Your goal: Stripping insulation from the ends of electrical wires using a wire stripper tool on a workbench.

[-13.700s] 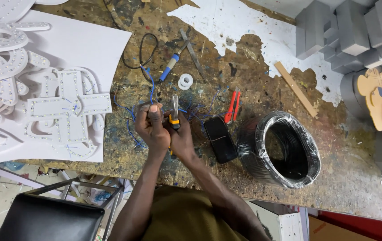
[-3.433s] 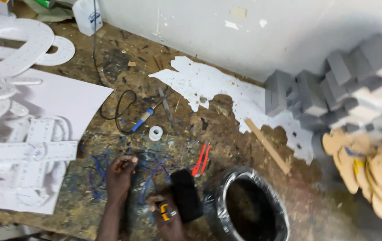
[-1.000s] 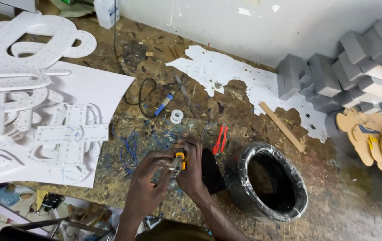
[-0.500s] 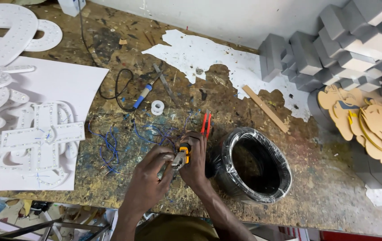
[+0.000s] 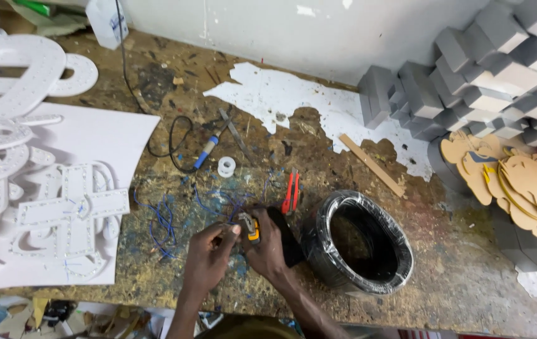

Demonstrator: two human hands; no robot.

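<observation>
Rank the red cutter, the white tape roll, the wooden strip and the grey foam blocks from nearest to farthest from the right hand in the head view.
From the right hand:
1. Red cutter, just above the hand.
2. White tape roll, up and to the left.
3. Wooden strip, up and to the right.
4. Grey foam blocks, far upper right by the wall.

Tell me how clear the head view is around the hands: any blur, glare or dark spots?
Head view: even, soft light, no glare on the bench. The left hand and right hand look slightly soft, so the small yellow tool between them lacks detail. The inside of the black wire coil is in shadow.
</observation>
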